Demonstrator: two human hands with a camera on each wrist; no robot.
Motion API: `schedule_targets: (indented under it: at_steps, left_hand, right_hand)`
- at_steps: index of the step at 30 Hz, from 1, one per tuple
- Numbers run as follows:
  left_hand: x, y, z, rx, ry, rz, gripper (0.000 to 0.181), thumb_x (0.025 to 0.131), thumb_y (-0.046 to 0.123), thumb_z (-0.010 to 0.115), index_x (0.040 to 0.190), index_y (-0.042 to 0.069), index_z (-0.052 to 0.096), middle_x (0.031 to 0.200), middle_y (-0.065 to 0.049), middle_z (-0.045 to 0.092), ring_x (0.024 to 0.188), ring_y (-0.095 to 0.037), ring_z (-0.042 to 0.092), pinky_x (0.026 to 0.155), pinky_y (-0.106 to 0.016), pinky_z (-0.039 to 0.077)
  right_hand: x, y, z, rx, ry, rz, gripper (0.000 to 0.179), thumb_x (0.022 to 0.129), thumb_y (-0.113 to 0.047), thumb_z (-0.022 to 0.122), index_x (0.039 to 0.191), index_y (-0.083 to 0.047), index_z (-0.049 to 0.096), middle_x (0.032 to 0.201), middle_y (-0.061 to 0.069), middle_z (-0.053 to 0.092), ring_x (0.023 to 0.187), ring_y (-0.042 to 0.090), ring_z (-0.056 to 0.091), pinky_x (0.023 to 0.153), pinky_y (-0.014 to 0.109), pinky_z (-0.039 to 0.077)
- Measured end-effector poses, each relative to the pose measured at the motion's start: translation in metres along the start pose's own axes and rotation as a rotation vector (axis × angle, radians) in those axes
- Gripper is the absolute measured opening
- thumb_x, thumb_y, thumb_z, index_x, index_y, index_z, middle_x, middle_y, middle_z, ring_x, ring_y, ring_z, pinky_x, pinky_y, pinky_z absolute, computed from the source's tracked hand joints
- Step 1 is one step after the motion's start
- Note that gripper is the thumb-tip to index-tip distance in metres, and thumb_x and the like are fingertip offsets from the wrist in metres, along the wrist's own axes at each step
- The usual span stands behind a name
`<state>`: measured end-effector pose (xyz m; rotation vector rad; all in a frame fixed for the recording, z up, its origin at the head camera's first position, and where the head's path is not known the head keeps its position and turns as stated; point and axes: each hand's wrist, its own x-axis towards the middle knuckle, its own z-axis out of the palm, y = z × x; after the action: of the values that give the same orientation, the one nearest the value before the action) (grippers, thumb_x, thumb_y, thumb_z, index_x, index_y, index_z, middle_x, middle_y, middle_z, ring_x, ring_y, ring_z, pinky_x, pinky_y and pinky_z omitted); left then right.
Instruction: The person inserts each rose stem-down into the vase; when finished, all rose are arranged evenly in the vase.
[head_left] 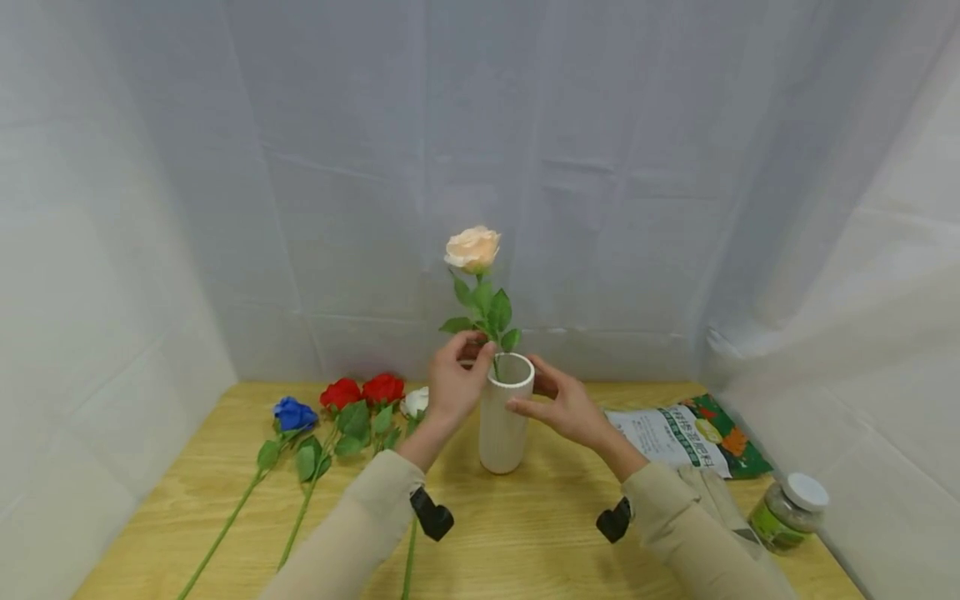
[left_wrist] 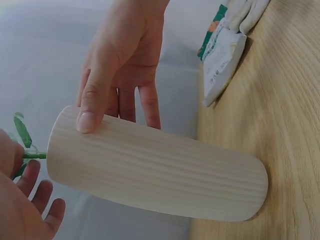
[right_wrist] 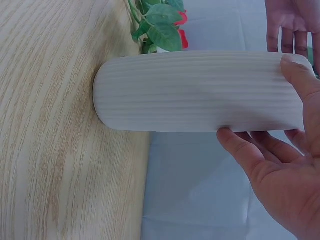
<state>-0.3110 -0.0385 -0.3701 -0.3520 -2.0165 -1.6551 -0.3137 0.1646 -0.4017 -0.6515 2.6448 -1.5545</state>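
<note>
A white ribbed vase (head_left: 502,433) stands upright on the wooden table, its mouth facing up. My left hand (head_left: 459,379) pinches the green stem of a peach rose (head_left: 474,248) just below its leaves, at the vase's rim. The lower stem drops inside the mouth, where the vase wall hides its end. With thumb and fingers around the upper part, my right hand (head_left: 562,404) holds the vase from the right; its thumb (left_wrist: 90,112) lies against the ribbed side in the left wrist view.
Left on the table (head_left: 457,533) lie a blue rose (head_left: 295,414), two red roses (head_left: 383,388) and a white rose (head_left: 415,402). To the right are a printed bag (head_left: 686,437), light gloves (head_left: 712,492) and a white-lidded jar (head_left: 787,512). A pale curtain (head_left: 480,150) hangs behind.
</note>
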Motion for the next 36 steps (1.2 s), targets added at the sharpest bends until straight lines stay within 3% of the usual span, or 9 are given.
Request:
schedule_targets:
  at_steps: [4, 11, 16, 19, 21, 25, 30, 36]
  left_hand:
    - [-0.001, -0.002, 0.0, 0.033, -0.013, 0.018, 0.019, 0.101, 0.013, 0.072, 0.11, -0.002, 0.076, 0.103, -0.019, 0.078, 0.095, -0.034, 0.073, 0.079, -0.042, 0.063]
    - [-0.004, -0.005, -0.002, 0.105, -0.033, 0.035, 0.021, 0.098, 0.015, 0.076, 0.105, -0.003, 0.081, 0.103, -0.02, 0.077, 0.097, -0.034, 0.072, 0.075, -0.038, 0.063]
    - [-0.005, -0.008, -0.006, 0.132, -0.088, -0.012, 0.02, 0.095, 0.018, 0.08, 0.104, 0.0, 0.083, 0.1, -0.018, 0.075, 0.085, -0.03, 0.068, 0.061, -0.024, 0.054]
    - [-0.005, -0.009, -0.008, 0.133, -0.117, -0.032, 0.019, 0.094, 0.019, 0.081, 0.103, 0.003, 0.084, 0.101, -0.017, 0.074, 0.084, -0.032, 0.068, 0.059, -0.027, 0.054]
    - [-0.005, -0.01, -0.008, 0.141, -0.122, -0.038, 0.019, 0.093, 0.021, 0.082, 0.101, 0.004, 0.084, 0.103, -0.016, 0.075, 0.091, -0.035, 0.07, 0.065, -0.033, 0.059]
    - [-0.004, -0.01, -0.01, 0.129, -0.101, -0.06, 0.019, 0.091, 0.023, 0.084, 0.096, 0.004, 0.084, 0.102, -0.016, 0.077, 0.1, -0.034, 0.071, 0.078, -0.041, 0.061]
    - [-0.004, -0.012, -0.016, 0.08, -0.069, -0.059, 0.017, 0.091, 0.019, 0.083, 0.097, 0.003, 0.082, 0.096, -0.015, 0.078, 0.091, -0.025, 0.071, 0.074, -0.028, 0.058]
    - [-0.002, -0.017, -0.032, 0.043, -0.027, -0.057, 0.015, 0.093, 0.014, 0.081, 0.102, 0.002, 0.081, 0.098, -0.017, 0.079, 0.09, -0.022, 0.071, 0.072, -0.016, 0.052]
  right_hand:
    - [0.0, 0.0, 0.0, -0.01, 0.004, -0.004, 0.092, 0.093, -0.04, 0.082, 0.167, -0.019, 0.03, 0.163, 0.014, 0.048, 0.142, 0.035, 0.056, 0.113, 0.058, 0.051]
    - [-0.001, -0.001, 0.001, -0.035, 0.006, 0.011, 0.095, 0.093, -0.043, 0.081, 0.168, -0.02, 0.027, 0.161, 0.014, 0.049, 0.141, 0.034, 0.057, 0.111, 0.053, 0.054]
    - [-0.002, -0.001, 0.001, -0.029, 0.001, 0.013, 0.097, 0.093, -0.042, 0.081, 0.168, -0.015, 0.025, 0.16, 0.017, 0.05, 0.141, 0.035, 0.057, 0.111, 0.053, 0.054]
    - [-0.002, -0.001, 0.001, -0.027, 0.001, 0.011, 0.097, 0.093, -0.041, 0.082, 0.168, -0.016, 0.025, 0.16, 0.017, 0.051, 0.141, 0.036, 0.057, 0.11, 0.053, 0.055]
    - [-0.002, -0.001, 0.001, -0.027, 0.0, 0.003, 0.096, 0.094, -0.041, 0.081, 0.168, -0.017, 0.025, 0.161, 0.016, 0.05, 0.141, 0.036, 0.057, 0.11, 0.053, 0.055]
    - [-0.001, 0.0, 0.001, -0.016, 0.0, -0.023, 0.093, 0.094, -0.038, 0.081, 0.168, -0.019, 0.029, 0.162, 0.014, 0.049, 0.141, 0.035, 0.057, 0.111, 0.053, 0.053]
    - [-0.001, 0.001, 0.001, -0.007, 0.0, -0.066, 0.086, 0.095, -0.034, 0.081, 0.166, -0.023, 0.034, 0.16, 0.012, 0.051, 0.14, 0.035, 0.058, 0.114, 0.056, 0.051]
    - [0.0, 0.0, 0.002, -0.023, 0.008, -0.051, 0.087, 0.094, -0.036, 0.082, 0.166, -0.023, 0.035, 0.159, 0.011, 0.053, 0.139, 0.034, 0.06, 0.113, 0.053, 0.052]
